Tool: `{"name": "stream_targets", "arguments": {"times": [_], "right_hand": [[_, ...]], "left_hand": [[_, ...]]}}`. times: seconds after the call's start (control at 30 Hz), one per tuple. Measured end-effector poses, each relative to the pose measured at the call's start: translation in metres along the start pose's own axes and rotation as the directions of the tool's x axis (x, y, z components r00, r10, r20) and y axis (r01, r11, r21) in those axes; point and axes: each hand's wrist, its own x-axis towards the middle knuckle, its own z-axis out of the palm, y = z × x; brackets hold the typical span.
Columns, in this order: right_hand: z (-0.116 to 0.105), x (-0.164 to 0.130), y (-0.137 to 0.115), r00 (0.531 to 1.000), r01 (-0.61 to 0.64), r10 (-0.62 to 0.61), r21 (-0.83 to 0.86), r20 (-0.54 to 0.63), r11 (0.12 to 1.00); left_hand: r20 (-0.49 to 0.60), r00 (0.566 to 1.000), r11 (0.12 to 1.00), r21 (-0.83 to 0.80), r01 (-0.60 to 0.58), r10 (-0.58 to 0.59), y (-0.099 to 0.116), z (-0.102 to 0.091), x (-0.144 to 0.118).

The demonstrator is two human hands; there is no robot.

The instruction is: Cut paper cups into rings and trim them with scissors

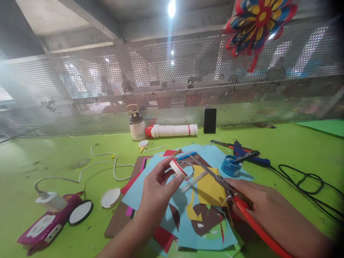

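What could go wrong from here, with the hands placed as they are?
The scissors in the right hand point toward the left hand, so a slip might nick its fingers.

The small white ring with a red edge is held up between fingers and thumb, and might drop onto the loose papers.

The black cord loops beside the right hand and could snag.

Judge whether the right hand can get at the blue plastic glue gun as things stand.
Probably yes: nothing seems to block the glue gun's handle, but the right hand holds red-handled metal scissors, which likely need putting down first.
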Motion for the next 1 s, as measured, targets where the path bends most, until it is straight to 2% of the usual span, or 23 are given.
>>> {"name": "stream_targets", "arguments": {"times": [0.13, 0.3, 0.43, 0.7, 0.83, 1.0], "right_hand": [[-0.003, 0.005, -0.005, 0.997, -0.047, 0.038, 0.123, 0.073, 0.991], [-0.003, 0.008, -0.004, 0.972, -0.159, 0.077, 0.382, 0.22, 0.911], [0.001, 0.007, -0.002, 0.979, -0.171, 0.089, 0.497, 0.186, 0.851], [0.008, 0.003, -0.001, 0.981, -0.18, 0.111, 0.541, 0.157, 0.822], [0.011, 0.004, 0.003, 0.981, -0.166, 0.08, 0.559, 0.175, 0.812], [0.019, 0.003, 0.009, 0.983, -0.144, 0.051, 0.553, 0.179, 0.821]], "left_hand": [[-0.023, 0.997, 0.995, -0.051, -0.081, 0.079, -0.004, 0.003, 0.0], [0.078, 0.979, 0.981, 0.029, -0.191, 0.189, -0.006, 0.001, -0.002], [0.14, 0.961, 0.961, 0.111, -0.253, 0.237, -0.005, -0.001, -0.004], [0.128, 0.947, 0.934, 0.17, -0.314, 0.295, -0.008, -0.002, -0.002], [0.176, 0.954, 0.96, 0.098, -0.261, 0.241, -0.01, -0.005, 0.0], [0.125, 0.988, 0.996, 0.017, -0.089, 0.086, -0.003, -0.003, -0.005]]}}
